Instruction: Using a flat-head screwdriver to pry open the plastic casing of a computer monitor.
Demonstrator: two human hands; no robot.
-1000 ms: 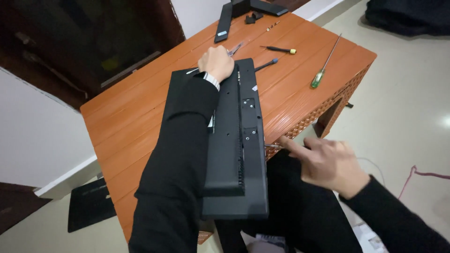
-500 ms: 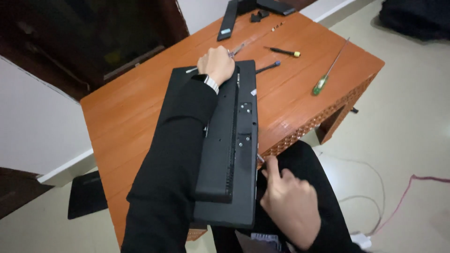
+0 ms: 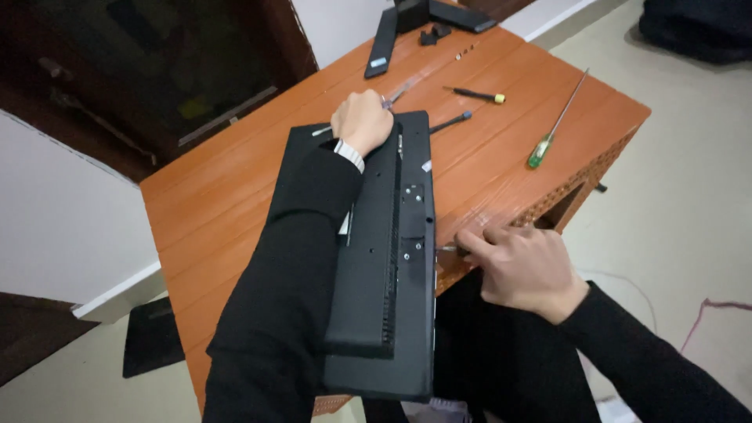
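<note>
Left hand (image 3: 362,121) grips the top edge of the black monitor (image 3: 392,258) at centre frame on the counter (image 3: 211,196). Right hand (image 3: 521,266), fingers curled, pinches a small tool at the monitor's right edge.

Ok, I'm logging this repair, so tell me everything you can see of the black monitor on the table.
The black monitor lies face down on the orange wooden table, its near end overhanging the edge. The matte, plastic-looking back has a raised central section with a row of vent slots and a small mounting plate with screw holes. The left hand grips its far edge, forearm lying along it; the right hand is at its right side.
</note>
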